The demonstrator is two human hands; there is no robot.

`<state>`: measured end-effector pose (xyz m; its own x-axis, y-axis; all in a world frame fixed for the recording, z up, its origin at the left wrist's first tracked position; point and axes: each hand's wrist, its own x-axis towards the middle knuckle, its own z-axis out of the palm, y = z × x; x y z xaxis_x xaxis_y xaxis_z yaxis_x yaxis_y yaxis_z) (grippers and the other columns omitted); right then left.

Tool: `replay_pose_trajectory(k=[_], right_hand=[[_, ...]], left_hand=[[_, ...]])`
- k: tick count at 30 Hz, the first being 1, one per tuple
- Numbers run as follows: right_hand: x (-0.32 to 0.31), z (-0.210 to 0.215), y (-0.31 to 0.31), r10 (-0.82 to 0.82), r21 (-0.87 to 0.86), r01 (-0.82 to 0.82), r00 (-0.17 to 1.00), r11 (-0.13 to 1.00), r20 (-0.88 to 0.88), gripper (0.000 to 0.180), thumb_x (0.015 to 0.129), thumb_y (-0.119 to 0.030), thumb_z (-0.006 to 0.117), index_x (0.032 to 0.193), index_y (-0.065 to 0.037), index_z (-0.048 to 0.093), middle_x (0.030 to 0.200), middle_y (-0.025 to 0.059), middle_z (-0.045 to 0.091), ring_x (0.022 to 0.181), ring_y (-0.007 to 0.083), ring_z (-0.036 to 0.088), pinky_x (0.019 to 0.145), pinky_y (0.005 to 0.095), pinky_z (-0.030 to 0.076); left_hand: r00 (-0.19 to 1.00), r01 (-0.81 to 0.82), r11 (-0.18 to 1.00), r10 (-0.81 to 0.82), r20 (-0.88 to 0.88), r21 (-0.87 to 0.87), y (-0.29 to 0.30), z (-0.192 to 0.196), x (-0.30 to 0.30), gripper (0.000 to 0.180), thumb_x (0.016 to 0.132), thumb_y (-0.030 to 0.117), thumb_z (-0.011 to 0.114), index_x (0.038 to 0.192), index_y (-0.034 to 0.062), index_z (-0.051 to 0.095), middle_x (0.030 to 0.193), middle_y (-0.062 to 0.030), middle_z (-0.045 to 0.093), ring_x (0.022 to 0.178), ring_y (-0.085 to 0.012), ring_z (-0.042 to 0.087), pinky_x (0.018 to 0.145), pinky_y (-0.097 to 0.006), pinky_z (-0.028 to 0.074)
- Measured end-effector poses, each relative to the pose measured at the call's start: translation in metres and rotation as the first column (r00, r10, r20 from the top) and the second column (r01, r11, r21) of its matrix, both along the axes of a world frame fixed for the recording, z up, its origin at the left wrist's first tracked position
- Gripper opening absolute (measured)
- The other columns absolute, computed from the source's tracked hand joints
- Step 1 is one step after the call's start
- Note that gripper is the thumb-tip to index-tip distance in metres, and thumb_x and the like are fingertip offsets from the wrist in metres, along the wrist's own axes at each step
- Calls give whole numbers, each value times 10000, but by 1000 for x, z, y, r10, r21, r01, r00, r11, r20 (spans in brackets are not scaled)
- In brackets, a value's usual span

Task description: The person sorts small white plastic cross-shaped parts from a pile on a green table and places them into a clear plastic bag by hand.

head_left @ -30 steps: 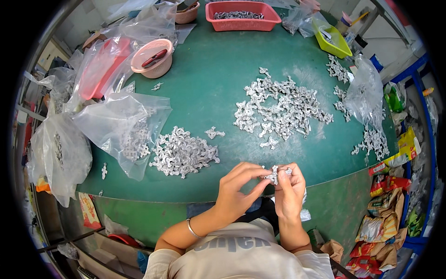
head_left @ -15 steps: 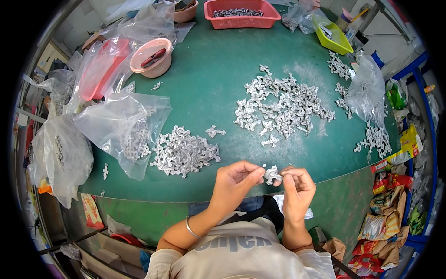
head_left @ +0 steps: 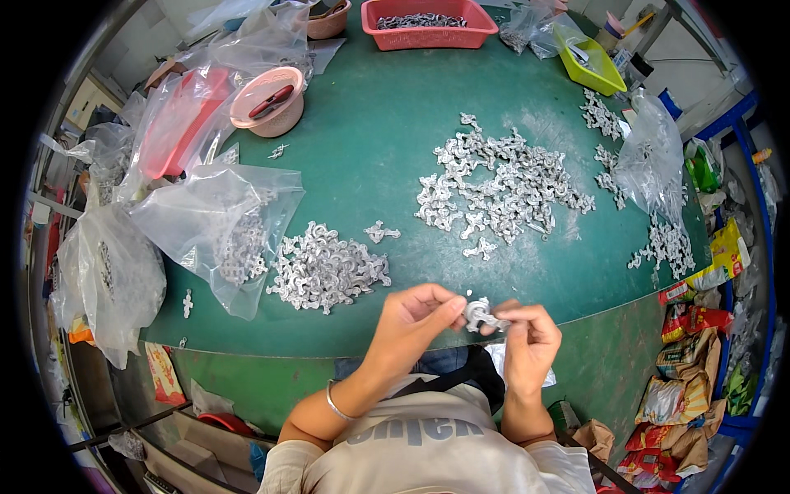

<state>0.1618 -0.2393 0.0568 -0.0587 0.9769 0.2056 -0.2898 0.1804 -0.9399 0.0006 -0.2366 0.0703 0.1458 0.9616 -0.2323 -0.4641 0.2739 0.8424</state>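
Between my two hands, over the table's front edge, is a small silver-grey metal casting [head_left: 479, 314] with curved arms. My left hand [head_left: 426, 314] pinches its left side between thumb and fingertips. On the other side, the thumb and fingers of my right hand [head_left: 528, 331] are closed on its right end. Left of my left hand lies a dense heap of similar castings [head_left: 327, 267], with a single casting [head_left: 381, 231] beside it. A wider, looser pile of castings [head_left: 502, 185] spreads farther off, beyond my hands.
Plastic bags [head_left: 222, 222] and a pink basket [head_left: 276, 123] crowd the left of the green table [head_left: 362, 140]. A red tub [head_left: 432, 39] of parts stands at the far edge, a yellow-green basket [head_left: 594, 74] far right. More castings [head_left: 665, 251] lie by the right edge.
The casting has turned between my fingers, and its right end now points lower toward my right hand. My right hand has shifted very slightly; the piles are unchanged.
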Motion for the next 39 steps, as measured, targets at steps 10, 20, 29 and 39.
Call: replay_pose_trajectory(k=[10, 20, 29, 39], right_hand=[[-9, -36, 66, -336, 362, -14, 340, 932, 878, 333, 688, -83, 688, 1000, -31, 583, 995, 139, 517, 885, 309, 486, 782, 373, 407], [1, -43, 54, -101, -120, 117, 986, 986, 134, 172, 860, -73, 530, 997, 28, 557, 979, 162, 567, 816, 255, 585, 678, 323, 471], [-1, -7, 15, 153, -300, -311, 878, 902, -453, 235, 899, -70, 453, 1062, 82, 526, 1054, 214, 557, 875, 291, 613, 744, 377, 527], [0, 12, 2, 23, -33, -21, 998, 999, 59, 167, 837, 42, 522, 991, 98, 555, 875, 167, 590, 751, 239, 633, 643, 321, 542]], left_hand=[[-91, 94, 917, 396, -914, 388, 11, -8, -67, 105, 711, -19, 619, 793, -11, 554, 877, -117, 490, 848, -282, 461, 755, -360, 374], [370, 61, 825, 505, -780, 562, 5, -12, -34, 279, 704, -36, 637, 974, 2, 574, 995, -124, 538, 894, -253, 533, 737, -298, 434], [859, 62, 882, 191, -475, 466, 3, 3, -4, 297, 762, -90, 593, 1053, -33, 586, 1022, -118, 547, 899, -157, 556, 752, -245, 476], [938, 1, 902, 149, -314, 432, -3, 3, -6, 185, 784, -88, 572, 968, -88, 601, 944, -152, 579, 809, -188, 598, 730, -271, 512]])
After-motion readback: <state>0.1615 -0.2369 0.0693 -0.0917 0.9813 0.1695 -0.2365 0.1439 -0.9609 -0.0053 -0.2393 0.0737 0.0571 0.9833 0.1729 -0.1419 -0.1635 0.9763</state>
